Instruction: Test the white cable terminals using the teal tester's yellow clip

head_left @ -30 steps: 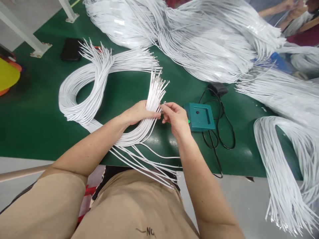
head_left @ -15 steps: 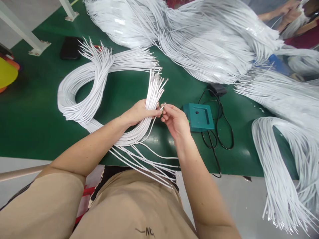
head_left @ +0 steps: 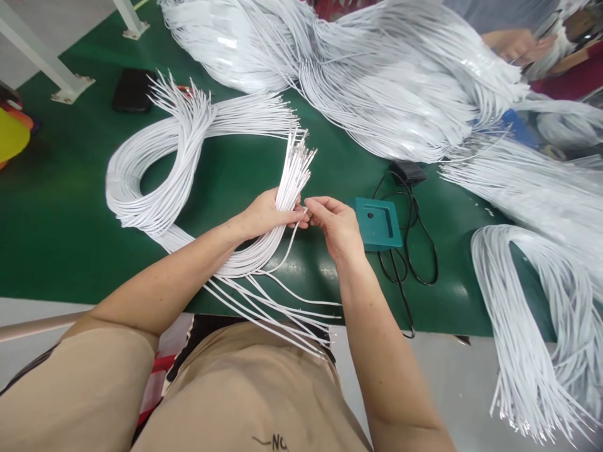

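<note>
My left hand [head_left: 266, 215] is wrapped round a bundle of thin white cables [head_left: 291, 176], whose metal-tipped ends fan up and away above the fingers. The bundle curves back under my forearm and its other ends hang off the table's front edge. My right hand [head_left: 335, 224] sits right beside the left, thumb and fingers pinched on the tip of a single white cable [head_left: 291, 242] that loops down from the pinch. A teal block-shaped fixture [head_left: 377, 223] with a round hole and a black cord [head_left: 414, 238] stands just right of my right hand.
On the green table [head_left: 56, 207] lie a looped white cable bundle [head_left: 141, 182] at left, big heaps [head_left: 377, 75] at the back and another bundle [head_left: 522, 314] hanging off the right front. A black phone-like object [head_left: 132, 90] lies far left. Another person's hands [head_left: 516, 43] work at top right.
My right hand has shifted slightly left toward the left hand, keeping its pinch on one cable tip, which now trails a loop downward. The bundle in my left hand is unchanged.
</note>
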Motion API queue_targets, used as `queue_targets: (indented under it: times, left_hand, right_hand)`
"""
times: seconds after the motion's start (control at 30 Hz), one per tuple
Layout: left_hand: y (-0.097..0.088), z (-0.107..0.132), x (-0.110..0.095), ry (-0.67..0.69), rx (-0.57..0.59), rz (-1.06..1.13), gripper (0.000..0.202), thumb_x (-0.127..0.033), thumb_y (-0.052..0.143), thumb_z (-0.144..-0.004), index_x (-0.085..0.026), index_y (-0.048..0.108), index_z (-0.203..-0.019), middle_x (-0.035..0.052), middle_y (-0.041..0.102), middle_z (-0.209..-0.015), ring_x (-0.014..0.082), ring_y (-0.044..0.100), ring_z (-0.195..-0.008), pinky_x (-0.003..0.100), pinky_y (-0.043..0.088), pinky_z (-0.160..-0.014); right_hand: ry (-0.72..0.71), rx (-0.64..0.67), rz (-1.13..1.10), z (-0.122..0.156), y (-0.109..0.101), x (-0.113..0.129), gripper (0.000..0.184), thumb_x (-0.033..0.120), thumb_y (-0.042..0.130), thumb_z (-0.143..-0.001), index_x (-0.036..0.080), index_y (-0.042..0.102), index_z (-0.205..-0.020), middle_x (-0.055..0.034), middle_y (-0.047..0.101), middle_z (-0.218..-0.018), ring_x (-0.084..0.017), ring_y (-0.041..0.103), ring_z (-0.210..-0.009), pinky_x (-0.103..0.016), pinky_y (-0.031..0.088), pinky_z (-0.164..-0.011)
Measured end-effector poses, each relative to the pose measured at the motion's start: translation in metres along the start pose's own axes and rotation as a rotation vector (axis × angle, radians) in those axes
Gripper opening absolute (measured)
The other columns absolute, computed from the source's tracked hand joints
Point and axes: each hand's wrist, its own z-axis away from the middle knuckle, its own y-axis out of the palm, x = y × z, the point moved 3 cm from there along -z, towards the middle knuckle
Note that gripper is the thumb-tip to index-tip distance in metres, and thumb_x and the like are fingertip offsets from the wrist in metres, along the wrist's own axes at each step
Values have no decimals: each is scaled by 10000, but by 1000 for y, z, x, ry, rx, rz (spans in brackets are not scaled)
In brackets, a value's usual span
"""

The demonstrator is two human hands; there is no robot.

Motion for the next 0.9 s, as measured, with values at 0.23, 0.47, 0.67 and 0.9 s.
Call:
queue_targets:
  times: [0.23,0.47,0.67,0.9]
  left_hand:
    - [0,-1,3,47,60,41,392,-160,734,-730,-114,558,-1077,7,666,-753,139,702,-722,256,555,-691]
    - [0,-1,5,-48,124,81,484,-143,740,-721,-119,597,-1182,14,669,-815,125,697,-732,244,553,-685]
    - [-1,-3,6,-90,28,30,388,-97,725,-704,-99,613,-1076,-3,655,-730,112,672,-639,276,565,-687]
    - [-8,-7,11,-116,-52,-138,442,-129,741,-685,-102,590,-1099,59,708,-788,197,720,-721,309,563,-669]
  right_hand:
    - [43,14,-85,3,-5,-9,255,350,764,-663,158,721,-824,16,651,-686,-83,530,-595,-251,454,-645]
    - [-294,-174,514,12,2,-10,178,334,545,-854,202,583,-739,12,599,-724,-131,524,-681,-272,427,-684]
    - [-660,-166,1236,17,7,-5,325,248,324,-974,199,570,-768,-84,592,-838,-200,522,-814,-322,391,-752]
    - [-632,4,1588,-1,-14,4,192,173,455,-910,167,618,-1010,-113,682,-988,-262,548,-941,-387,345,-876]
